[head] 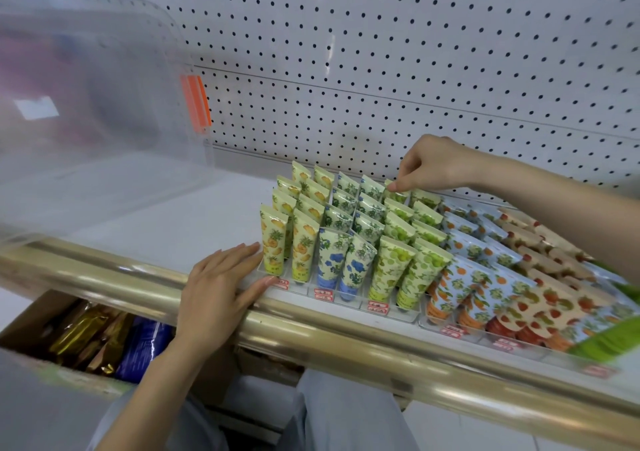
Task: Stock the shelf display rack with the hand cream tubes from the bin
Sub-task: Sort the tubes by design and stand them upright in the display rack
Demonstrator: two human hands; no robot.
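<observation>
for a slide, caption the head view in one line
Right hand pinches a back-row green tube in the display rack; left hand rests at its front corner.

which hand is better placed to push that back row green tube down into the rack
Right. The right hand pinches the top of the back-row green tube, while the left hand rests flat at the rack's front left corner, away from that row.
</observation>
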